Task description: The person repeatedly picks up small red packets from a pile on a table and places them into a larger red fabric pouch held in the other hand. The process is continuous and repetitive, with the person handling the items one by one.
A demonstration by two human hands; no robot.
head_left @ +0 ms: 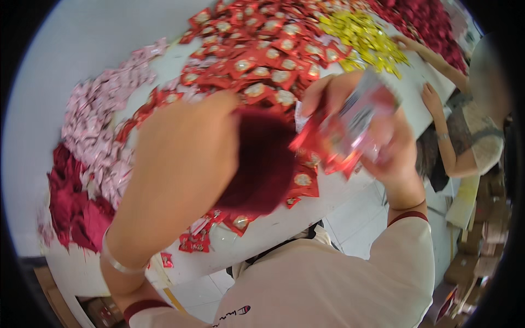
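Observation:
My left hand (210,131) is closed on the edge of a dark red cloth pouch (260,164), which hangs in front of me above the table. Motion smears both the hand and the pouch. To the pouch's right, my right hand (396,145) grips several small packets (355,123), some red and one silvery and shiny; blur hides their details. Behind and beneath both hands spreads a large heap of red packets (257,60) with pale round prints.
Pink packets (104,115) form a long pile at the left, with dark red pouches (76,202) nearer me. Yellow packets (363,41) lie at the far right, more dark red pouches (421,22) beyond. A co-worker (465,126) reaches over the white table's (219,257) right side; cardboard boxes (465,268) stand below.

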